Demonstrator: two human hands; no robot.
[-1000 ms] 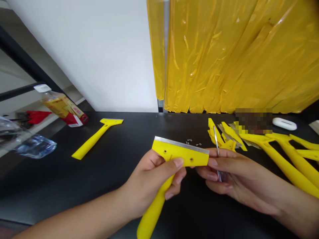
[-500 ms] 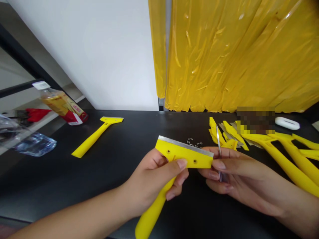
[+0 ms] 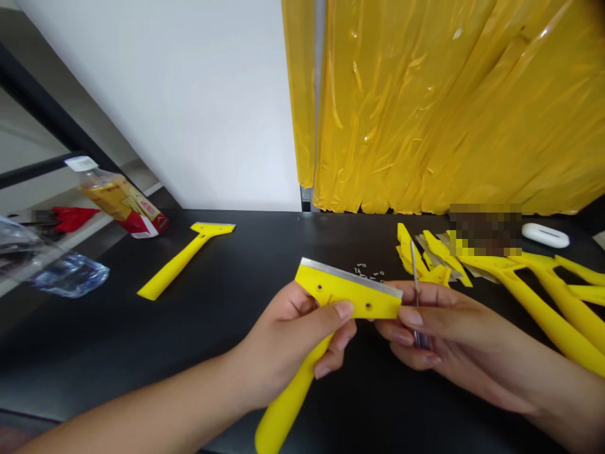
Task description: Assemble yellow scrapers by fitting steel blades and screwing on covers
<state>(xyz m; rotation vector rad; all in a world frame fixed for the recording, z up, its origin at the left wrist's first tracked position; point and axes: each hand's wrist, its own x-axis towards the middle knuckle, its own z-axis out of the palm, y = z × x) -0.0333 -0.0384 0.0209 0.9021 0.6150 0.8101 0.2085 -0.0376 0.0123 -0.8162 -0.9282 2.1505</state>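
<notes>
My left hand [image 3: 288, 337] is closed round the neck of a yellow scraper [image 3: 347, 287], its thumb pressed on the head. The scraper is tilted, with a metal blade along its upper edge, two holes in the head and the handle pointing down toward me. At the head's right end, the fingertips of my right hand [image 3: 454, 325] touch or pinch the corner. That same hand keeps a small screwdriver [image 3: 421, 339] in its fingers, thin shaft up; its handle is partly hidden. Tiny screws and nuts [image 3: 363, 271] lie on the black table just beyond.
Another scraper [image 3: 182, 261] lies at the left, near a drink bottle [image 3: 125, 202] and clear plastic packaging [image 3: 70, 274]. Yellow scraper parts [image 3: 437, 272] and several handles [image 3: 543, 302] are heaped at the right, before a white case [image 3: 546, 235]. Yellow film [image 3: 425, 113] hangs behind.
The scraper's right end has shifted very slightly left, and the fingers of my right hand have moved a little with it. Both grips stay the same.
</notes>
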